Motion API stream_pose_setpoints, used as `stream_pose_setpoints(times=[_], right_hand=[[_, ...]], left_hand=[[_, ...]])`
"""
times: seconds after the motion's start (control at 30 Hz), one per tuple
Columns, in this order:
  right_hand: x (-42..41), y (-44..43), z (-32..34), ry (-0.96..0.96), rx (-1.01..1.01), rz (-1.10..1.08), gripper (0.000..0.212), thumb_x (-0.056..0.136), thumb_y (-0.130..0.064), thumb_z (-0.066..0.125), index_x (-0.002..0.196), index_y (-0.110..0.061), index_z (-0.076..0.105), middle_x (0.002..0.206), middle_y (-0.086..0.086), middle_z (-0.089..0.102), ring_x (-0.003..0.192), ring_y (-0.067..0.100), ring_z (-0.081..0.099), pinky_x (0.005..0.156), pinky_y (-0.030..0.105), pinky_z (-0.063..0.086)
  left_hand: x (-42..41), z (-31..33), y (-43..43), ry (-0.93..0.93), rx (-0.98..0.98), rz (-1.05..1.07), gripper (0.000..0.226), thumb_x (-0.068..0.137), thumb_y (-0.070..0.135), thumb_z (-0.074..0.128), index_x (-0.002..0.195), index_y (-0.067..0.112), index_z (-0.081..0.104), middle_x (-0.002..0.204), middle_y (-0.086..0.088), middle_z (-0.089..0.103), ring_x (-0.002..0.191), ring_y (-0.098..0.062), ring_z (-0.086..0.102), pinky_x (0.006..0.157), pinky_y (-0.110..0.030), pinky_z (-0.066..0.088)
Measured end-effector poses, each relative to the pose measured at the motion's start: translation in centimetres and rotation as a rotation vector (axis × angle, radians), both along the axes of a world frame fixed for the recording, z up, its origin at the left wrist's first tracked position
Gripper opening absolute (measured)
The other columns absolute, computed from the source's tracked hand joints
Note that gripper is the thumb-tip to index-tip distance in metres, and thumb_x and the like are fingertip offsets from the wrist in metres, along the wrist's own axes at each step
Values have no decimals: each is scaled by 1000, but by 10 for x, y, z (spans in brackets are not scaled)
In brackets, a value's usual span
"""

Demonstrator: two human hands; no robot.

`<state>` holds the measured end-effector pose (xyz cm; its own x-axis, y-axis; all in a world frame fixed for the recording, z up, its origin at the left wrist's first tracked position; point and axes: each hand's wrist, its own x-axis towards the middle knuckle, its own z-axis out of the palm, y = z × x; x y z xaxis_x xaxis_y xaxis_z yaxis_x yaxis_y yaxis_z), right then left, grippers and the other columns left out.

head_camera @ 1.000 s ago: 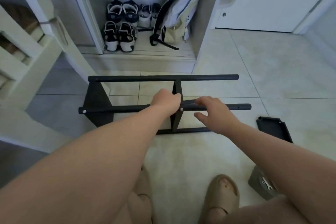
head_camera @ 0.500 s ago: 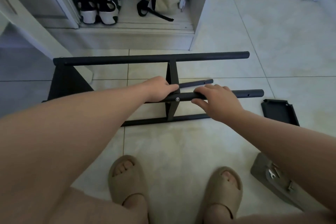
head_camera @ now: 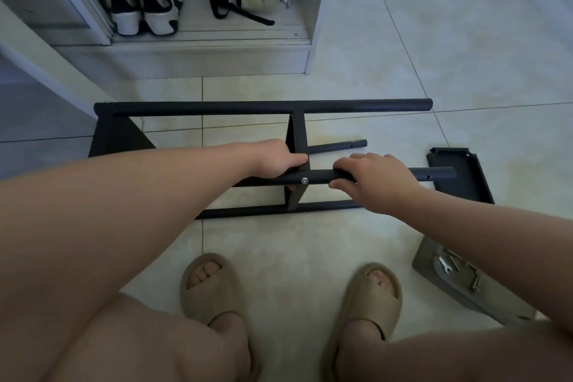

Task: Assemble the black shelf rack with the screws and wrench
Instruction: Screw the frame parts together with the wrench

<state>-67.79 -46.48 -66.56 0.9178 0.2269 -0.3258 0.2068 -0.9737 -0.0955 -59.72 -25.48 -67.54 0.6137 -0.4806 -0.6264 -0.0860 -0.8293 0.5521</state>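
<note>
Fingers (head_camera: 344, 164) of both hands curl round the raised front tube (head_camera: 319, 178) of the black shelf rack (head_camera: 260, 107), which lies on its side on the tiled floor (head_camera: 434, 56). The left hand (head_camera: 274, 161) grips the tube hard against the rack's middle panel (head_camera: 298, 143). The right hand (head_camera: 376, 183) wraps it just right of that panel, beyond a silver screw (head_camera: 304, 180). Well right of the panel lie a loose black plate (head_camera: 459, 177) and, nearer the person, a grey tray (head_camera: 443, 288) holding the wrench (head_camera: 444, 267).
</note>
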Motion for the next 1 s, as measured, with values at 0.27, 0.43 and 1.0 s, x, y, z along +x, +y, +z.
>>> stream_pose_setpoints(times=[0.27, 0.43, 1.0], right_hand=[[-49, -30, 17, 178, -44, -54, 28, 102, -52, 48, 109, -27, 58, 101, -1, 62, 93, 25, 58, 72, 36, 46], [-87, -39, 20, 212, -58, -90, 29, 99, -54, 51, 107, -28, 60, 99, -1, 64, 89, 27, 59, 68, 36, 43], [-104, -25, -6, -21, 87, -7, 133, 61, -99, 39, 162, -26, -8, 170, -2, -15, 155, 26, -16, 123, 49, -7]], left_hand=[[-54, 8, -42, 14, 24, -106, 51, 107, 39, 33, 103, 9, 73, 106, -11, 70, 90, -27, 59, 89, -34, 46], [-88, 4, -55, 34, 21, -27, 53, 103, 48, 40, 90, 6, 69, 77, -5, 56, 74, -24, 51, 74, -34, 40], [-106, 3, -49, 279, -21, 122, 29, 92, 34, 56, 87, 17, 79, 93, 4, 77, 78, -16, 63, 78, -31, 43]])
